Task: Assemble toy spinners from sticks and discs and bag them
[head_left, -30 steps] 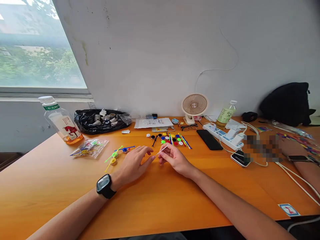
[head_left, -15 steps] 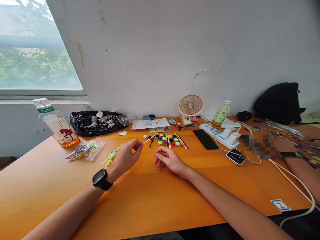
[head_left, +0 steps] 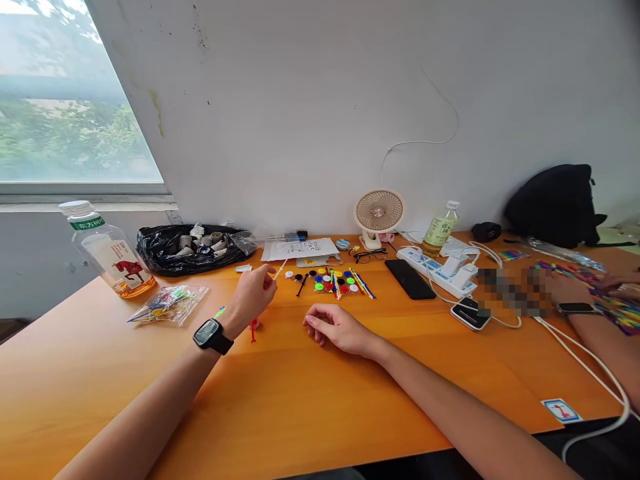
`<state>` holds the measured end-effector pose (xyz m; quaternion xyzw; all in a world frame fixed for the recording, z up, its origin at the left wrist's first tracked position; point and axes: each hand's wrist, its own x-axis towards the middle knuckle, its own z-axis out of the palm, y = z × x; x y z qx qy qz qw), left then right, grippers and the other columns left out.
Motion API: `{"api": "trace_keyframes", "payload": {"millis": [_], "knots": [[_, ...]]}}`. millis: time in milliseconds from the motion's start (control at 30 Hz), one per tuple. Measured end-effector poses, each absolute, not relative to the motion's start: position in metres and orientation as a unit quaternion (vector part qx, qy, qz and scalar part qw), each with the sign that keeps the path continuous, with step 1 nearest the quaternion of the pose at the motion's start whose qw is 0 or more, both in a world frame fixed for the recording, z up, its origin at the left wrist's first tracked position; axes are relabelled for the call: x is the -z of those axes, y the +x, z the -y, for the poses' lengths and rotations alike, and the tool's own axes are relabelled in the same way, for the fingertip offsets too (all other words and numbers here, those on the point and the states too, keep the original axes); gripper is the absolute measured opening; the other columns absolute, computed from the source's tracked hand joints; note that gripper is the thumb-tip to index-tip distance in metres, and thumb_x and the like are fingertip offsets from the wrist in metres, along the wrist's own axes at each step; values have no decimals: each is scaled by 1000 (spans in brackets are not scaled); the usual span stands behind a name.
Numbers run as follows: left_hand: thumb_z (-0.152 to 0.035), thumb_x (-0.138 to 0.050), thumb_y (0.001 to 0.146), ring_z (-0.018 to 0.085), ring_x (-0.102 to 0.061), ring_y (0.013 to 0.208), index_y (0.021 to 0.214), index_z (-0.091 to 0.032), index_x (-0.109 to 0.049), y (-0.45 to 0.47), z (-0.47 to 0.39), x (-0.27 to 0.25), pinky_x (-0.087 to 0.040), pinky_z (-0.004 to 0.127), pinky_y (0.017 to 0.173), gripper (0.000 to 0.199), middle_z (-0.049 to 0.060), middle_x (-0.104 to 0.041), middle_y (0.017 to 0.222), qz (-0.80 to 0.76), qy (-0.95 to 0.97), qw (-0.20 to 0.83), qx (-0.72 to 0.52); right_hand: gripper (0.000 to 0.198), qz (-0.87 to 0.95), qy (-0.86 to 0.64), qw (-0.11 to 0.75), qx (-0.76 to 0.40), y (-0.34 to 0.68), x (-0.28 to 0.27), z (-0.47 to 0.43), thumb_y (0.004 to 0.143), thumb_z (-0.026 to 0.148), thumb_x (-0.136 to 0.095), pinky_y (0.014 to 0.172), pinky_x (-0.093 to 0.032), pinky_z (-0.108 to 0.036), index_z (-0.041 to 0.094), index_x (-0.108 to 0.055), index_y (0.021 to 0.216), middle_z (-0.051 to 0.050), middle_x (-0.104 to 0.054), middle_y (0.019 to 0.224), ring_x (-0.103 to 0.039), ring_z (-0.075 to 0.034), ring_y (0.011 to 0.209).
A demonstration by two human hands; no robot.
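My left hand (head_left: 250,297), wearing a black watch (head_left: 213,335), pinches a thin white plastic stick (head_left: 281,269) that points up and to the right. Just below this hand a red stick piece (head_left: 253,332) lies on the table, partly hidden. A green piece (head_left: 220,311) shows behind the wrist. My right hand (head_left: 340,328) rests by the table surface with its fingers curled in and nothing visible in them. Beyond it lie several coloured round discs (head_left: 319,287), a black stick (head_left: 301,285) and a bundle of coloured sticks (head_left: 362,283).
Left are a tea bottle (head_left: 113,257), a clear bag of plastic pieces (head_left: 170,305) and a black plastic bag (head_left: 150,250). Behind stand paper sheets (head_left: 300,249) and a fan (head_left: 379,212). A phone (head_left: 410,279), power strip (head_left: 435,270) and another person's arm (head_left: 607,340) are right.
My left hand has moved left and slightly away with the white stick. The red piece has come into view below it, while the green and yellow pieces are now mostly covered.
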<state>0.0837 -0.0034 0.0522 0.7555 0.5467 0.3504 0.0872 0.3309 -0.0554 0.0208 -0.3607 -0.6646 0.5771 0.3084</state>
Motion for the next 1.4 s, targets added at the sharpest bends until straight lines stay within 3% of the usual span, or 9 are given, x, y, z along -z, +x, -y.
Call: {"api": "trace_keyframes", "payload": {"millis": [133,433,800,1000,1100,1233,1400], "knots": [[-23,-55,87,21,-71,71,87,-19,-74,85,10,-48,-49,30,66,19,7,-77,79,-554,765,94,-315,54,669,-364,302,-573,331,-22,56,90,71,-67,60,-50,-25,18,-63,90,-2,-63,79,-58,-13,67],[-20,-57,86,20,-70,71,87,-19,-76,86,12,-42,-47,28,66,19,6,-78,79,-567,769,86,-283,53,678,-365,293,-567,332,-21,55,91,70,-66,61,-50,-25,17,-63,92,-2,-64,81,-58,-13,68],[-12,-56,76,12,-49,52,66,-18,-63,79,27,-72,-31,25,52,13,-1,-64,60,-564,790,106,-216,50,687,-354,289,-565,332,-19,55,91,67,-68,63,-50,-26,17,-64,94,-2,-63,82,-57,-14,69],[-16,-57,77,14,-58,54,64,-18,-62,73,48,-89,-35,23,50,14,0,-66,61,-558,795,183,-154,46,685,-357,294,-563,332,-23,57,93,63,-67,61,-49,-26,17,-62,93,-2,-62,80,-58,-14,68],[-18,-56,79,15,-62,57,68,-19,-66,72,60,-88,-38,23,52,14,0,-69,64,-538,810,184,-145,38,688,-364,337,-530,331,-24,56,96,55,-66,60,-48,-26,18,-61,96,-1,-62,81,-57,-14,67],[-17,-58,80,15,-63,59,73,-21,-70,73,80,-86,-41,23,55,15,0,-71,67,-515,828,184,-123,28,698,-374,388,-471,331,-20,52,97,45,-65,63,-46,-27,19,-62,108,1,-58,80,-55,-14,68],[-18,-57,85,15,-66,64,77,-23,-72,69,101,-94,-44,23,58,18,0,-74,72,-483,846,196,-114,28,738,-379,380,-408,331,-16,52,100,37,-60,70,-46,-28,23,-65,124,-1,-59,91,-57,-16,78]]}}
